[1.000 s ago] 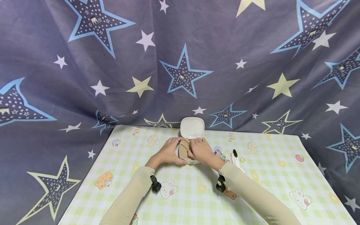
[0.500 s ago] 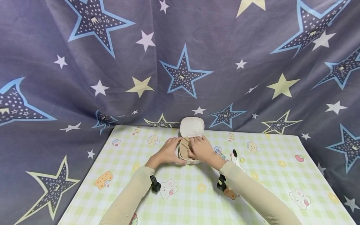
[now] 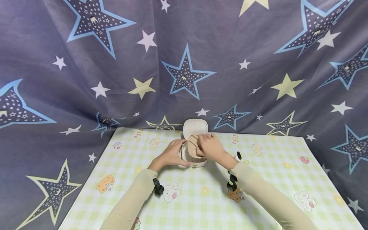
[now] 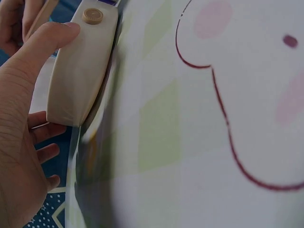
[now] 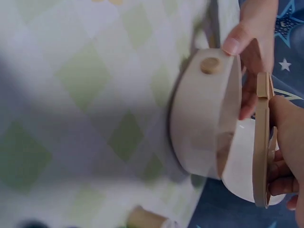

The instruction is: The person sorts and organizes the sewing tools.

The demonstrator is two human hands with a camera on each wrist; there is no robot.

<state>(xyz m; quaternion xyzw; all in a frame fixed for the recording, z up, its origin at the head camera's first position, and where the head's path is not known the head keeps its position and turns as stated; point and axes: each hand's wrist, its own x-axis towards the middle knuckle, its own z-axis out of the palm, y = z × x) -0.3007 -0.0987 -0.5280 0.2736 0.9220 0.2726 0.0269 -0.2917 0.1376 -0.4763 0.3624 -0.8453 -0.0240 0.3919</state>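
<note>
A white box [image 3: 198, 164] with rounded corners stands near the table's back, its hinged lid [image 3: 195, 127] raised behind it. My left hand [image 3: 173, 152] grips the box's left side; in the left wrist view the thumb lies on the front wall by a round tan button [image 4: 92, 16], fingers at the far side. My right hand [image 3: 212, 148] holds a tan, ridged tray [image 3: 192, 145] by its right part, tilted above the box opening. In the right wrist view the tray [image 5: 260, 152] is edge-on, apart from the box rim, and my fingers curl behind it.
A slim item with a black tip [image 3: 239, 155] lies right of the box, partly behind my right forearm. A short tan cylinder [image 5: 148, 218] shows at the bottom of the right wrist view. A star-patterned curtain [image 3: 184, 76] hangs behind the table.
My right hand has lifted the tan tray up out of the box and moved slightly back and right. The inside of the box now shows. My left hand has stayed on the box.
</note>
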